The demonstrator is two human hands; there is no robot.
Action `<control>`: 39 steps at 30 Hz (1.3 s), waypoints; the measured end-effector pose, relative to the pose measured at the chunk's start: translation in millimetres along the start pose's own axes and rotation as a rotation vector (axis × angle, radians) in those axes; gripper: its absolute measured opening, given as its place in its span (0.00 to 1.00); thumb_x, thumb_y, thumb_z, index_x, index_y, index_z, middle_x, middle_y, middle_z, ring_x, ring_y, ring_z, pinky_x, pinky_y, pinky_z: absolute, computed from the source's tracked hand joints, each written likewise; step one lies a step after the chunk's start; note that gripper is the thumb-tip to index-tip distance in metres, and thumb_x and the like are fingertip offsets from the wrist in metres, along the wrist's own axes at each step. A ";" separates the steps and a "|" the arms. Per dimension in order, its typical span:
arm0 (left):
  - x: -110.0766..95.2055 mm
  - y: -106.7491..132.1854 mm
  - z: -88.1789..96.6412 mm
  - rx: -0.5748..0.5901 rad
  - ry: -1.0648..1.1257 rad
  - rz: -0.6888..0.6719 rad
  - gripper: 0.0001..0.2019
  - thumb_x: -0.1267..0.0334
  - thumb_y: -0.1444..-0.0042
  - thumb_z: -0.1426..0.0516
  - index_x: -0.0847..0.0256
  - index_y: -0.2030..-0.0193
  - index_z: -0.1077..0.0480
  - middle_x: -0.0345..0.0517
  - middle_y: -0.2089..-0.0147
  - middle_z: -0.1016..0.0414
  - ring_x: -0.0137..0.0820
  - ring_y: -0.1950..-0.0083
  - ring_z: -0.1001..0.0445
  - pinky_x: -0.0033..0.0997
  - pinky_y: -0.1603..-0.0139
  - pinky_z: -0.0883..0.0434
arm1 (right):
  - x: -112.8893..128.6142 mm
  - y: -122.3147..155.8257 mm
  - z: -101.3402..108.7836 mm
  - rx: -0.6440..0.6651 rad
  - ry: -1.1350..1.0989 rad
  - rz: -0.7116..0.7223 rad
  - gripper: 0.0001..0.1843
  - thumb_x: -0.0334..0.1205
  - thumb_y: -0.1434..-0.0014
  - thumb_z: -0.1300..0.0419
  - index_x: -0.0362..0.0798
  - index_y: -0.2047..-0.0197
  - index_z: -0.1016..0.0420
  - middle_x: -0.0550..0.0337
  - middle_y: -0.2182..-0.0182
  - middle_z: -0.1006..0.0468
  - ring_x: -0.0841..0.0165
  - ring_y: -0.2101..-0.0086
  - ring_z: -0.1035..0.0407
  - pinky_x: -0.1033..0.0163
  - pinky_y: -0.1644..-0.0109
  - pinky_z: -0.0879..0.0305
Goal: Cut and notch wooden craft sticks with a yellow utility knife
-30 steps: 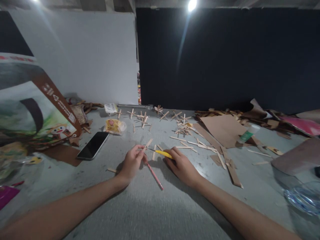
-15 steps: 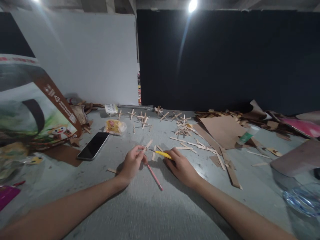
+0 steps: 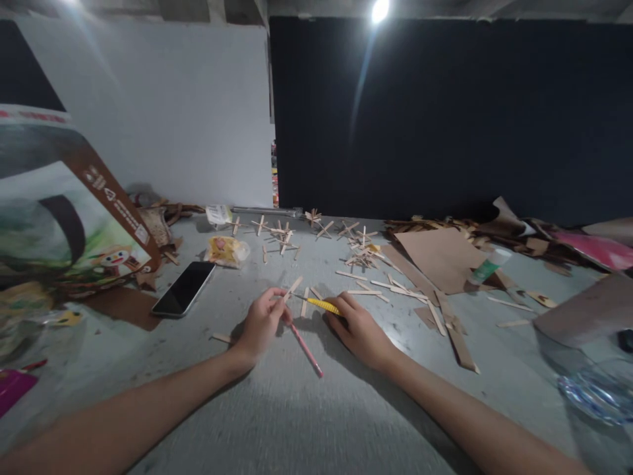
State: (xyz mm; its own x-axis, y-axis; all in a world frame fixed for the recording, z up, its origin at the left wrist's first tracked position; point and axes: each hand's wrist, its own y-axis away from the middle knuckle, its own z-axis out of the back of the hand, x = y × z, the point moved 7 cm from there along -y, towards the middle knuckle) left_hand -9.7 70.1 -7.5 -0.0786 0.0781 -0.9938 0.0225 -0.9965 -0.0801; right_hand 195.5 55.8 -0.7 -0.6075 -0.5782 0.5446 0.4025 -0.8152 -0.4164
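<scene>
Pinched between the thumb and fingers of my left hand (image 3: 264, 320) is a wooden craft stick (image 3: 295, 286), angled up to the right. A pink pencil (image 3: 310, 356) slants down from under those fingers toward the table; whether they grip it too I cannot tell. My right hand (image 3: 363, 330) is closed on a craft knife with a yellow ribbed handle (image 3: 324, 305). Its thin metal end points left, close to the stick; whether they touch is too fine to tell. Between the hands, short stick pieces (image 3: 304, 303) lie on the grey table.
Loose and crossed sticks (image 3: 363, 254) are scattered ahead. To the left are a phone (image 3: 185, 289), a yellow snack packet (image 3: 225, 251) and a large printed bag (image 3: 74, 218). Cardboard (image 3: 440, 257), a glue stick (image 3: 489, 267) and a clear glass dish (image 3: 598, 392) are at right.
</scene>
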 end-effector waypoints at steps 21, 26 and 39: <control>-1.8 1.0 -2.0 0.024 0.019 -0.025 0.18 0.49 0.46 0.39 0.60 0.56 0.31 0.37 0.78 0.26 0.32 0.76 0.28 0.29 0.74 0.35 | 0.9 0.1 0.5 -0.010 0.011 -0.004 0.10 0.38 0.26 0.47 0.50 0.47 0.27 0.52 0.56 0.25 0.62 0.61 0.25 0.60 0.56 0.29; -3.9 3.2 -9.0 0.086 0.024 -0.038 0.19 0.48 0.44 0.38 0.60 0.54 0.31 0.39 0.76 0.23 0.33 0.75 0.26 0.29 0.74 0.33 | 0.1 0.1 0.0 -0.001 0.009 -0.010 0.08 0.37 0.26 0.48 0.50 0.50 0.29 0.53 0.57 0.26 0.61 0.61 0.26 0.59 0.57 0.31; -6.0 5.8 -12.7 0.139 0.106 -0.048 0.22 0.43 0.42 0.38 0.58 0.54 0.33 0.39 0.73 0.23 0.33 0.72 0.24 0.33 0.68 0.28 | 1.8 1.3 0.9 0.031 0.001 -0.032 0.07 0.40 0.26 0.49 0.51 0.55 0.31 0.54 0.60 0.25 0.62 0.64 0.27 0.59 0.60 0.33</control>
State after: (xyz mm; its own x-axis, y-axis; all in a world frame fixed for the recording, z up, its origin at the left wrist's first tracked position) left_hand 3.5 64.2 -2.9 0.0299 0.1213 -0.9922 -0.1171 -0.9854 -0.1240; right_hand 195.6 53.7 0.5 -0.6211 -0.5519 0.5565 0.4041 -0.8339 -0.3760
